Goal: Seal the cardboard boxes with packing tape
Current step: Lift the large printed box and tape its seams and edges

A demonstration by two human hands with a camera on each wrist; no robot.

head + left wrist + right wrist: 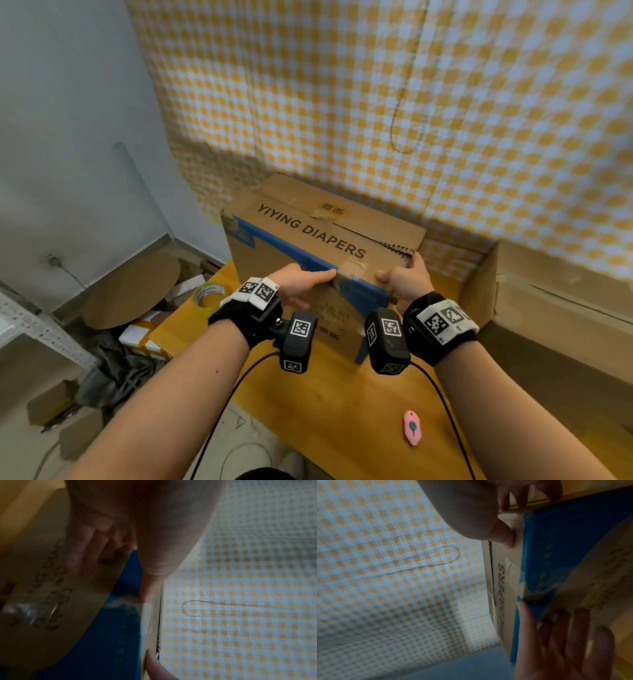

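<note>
A brown cardboard box (308,219) printed "YIYING DIAPERS", with a blue band, stands on the yellow table (342,411). A strip of clear tape (351,269) is folded over its near top edge. My left hand (301,286) lies there with the thumb straight along the edge and flat fingers (82,547) pressing the front face. My right hand (400,279) grips the box's near right corner, thumb (503,534) on top, fingers curled round the side. The tape (513,574) runs between the two thumbs. A roll of packing tape (209,294) sits on the table's left edge.
A pink cutter (412,428) lies on the table near me. A larger cardboard box (531,308) stands at the right. A yellow checked curtain (376,102) hangs right behind. Cardboard scraps and clutter (130,308) cover the floor at left. Cables trail from both wrists.
</note>
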